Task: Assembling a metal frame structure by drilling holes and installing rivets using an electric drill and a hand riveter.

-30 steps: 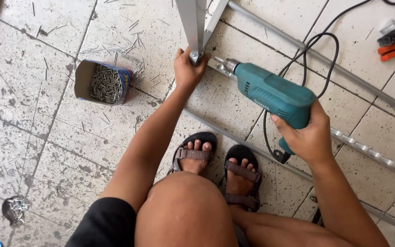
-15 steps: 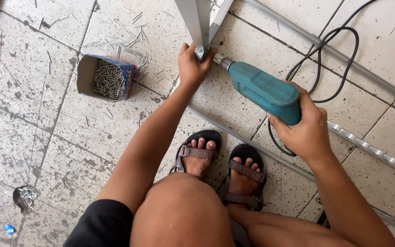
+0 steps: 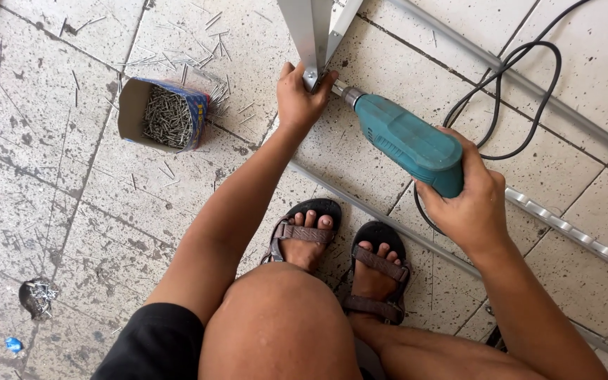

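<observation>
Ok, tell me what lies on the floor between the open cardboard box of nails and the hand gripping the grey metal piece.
In the head view, loose nails lie scattered on speckled tile floor between the box and the left hand.

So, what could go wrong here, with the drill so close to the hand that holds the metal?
The left hand grips the metal profile right beside the tip of the teal drill, so a slip could hurt the fingers. The black cord loops on the floor behind the right hand and might snag. Loose screws lie near the feet, which wear open sandals.
</observation>
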